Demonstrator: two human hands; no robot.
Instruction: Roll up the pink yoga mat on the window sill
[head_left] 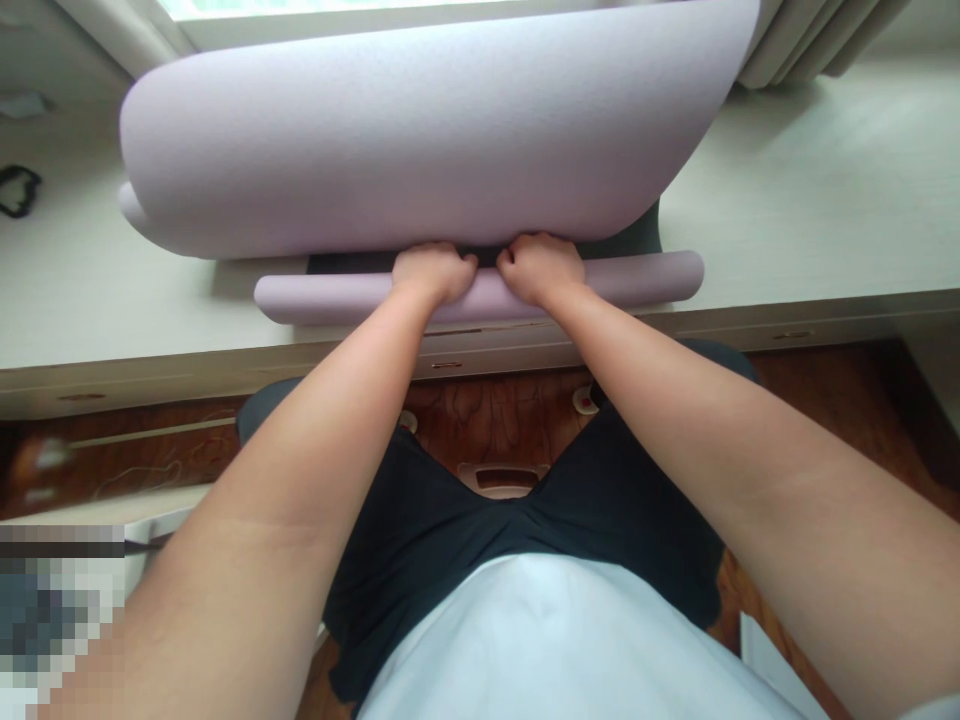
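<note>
Pale lilac foam makes up the long mat [420, 140] that lies across the whitish wooden desk [810, 200], its far part bulging up in a big loose curve below the window. The mat's near end is wound into a thin tight roll [637, 278] that lies just inside the desk's front edge, running left to right. Both forearms reach straight forward from the body, elbows low, wrists level with the desk top, and meet at the middle of the roll. The left hand [431, 272] is curled into a closed fist on top of the roll, fingers tucked under and away from view, knuckles up. The right hand [541, 267] sits just beside it, knuckles nearly touching the left's, closed the same way around the roll. A strip of dark mat underside [352, 263] shows between the roll and the bulging part. At the far left of the desk lies a small black looped object [19, 188]. Folded light curtains [817, 40] hang at the upper right. Below the desk edge are dark shorts, a pale shirt and reddish wood flooring [495, 410].
</note>
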